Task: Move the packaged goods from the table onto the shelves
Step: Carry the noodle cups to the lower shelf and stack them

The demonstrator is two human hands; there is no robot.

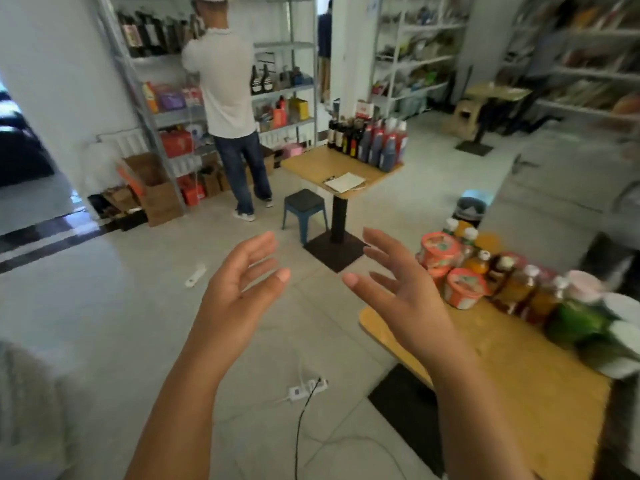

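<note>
Packaged goods crowd the far edge of a wooden table (540, 382) at the right of the view: two orange-lidded tubs (462, 287), one nearer and one behind, then a row of amber bottles (519, 289) with white caps, and something green (578, 320) at the blurred right edge that I cannot identify. All of them stand upright and close together, some touching.

Both hands are raised in front of the body over bare floor, palms turned toward each other. The left hand (242, 289) has its fingers spread and loosely curled, holding nothing. The right hand (398, 282) is likewise wide open and empty, its fingertips close to the nearer tubs but not touching them.

The tubs look light and thin-walled, so they would likely dent under a hard squeeze; a hold around the sides just under the lid rim seems safest. The bottles appear full, heavier and smooth, best taken around the body rather than the cap.

Farther off, a second table (311, 164) carries dark bottles. Beyond it, metal shelves (287, 88) line the wall, partly stocked, where another person (228, 98) stands with their back turned. A power strip (308, 388) and cables lie on the floor between.
</note>
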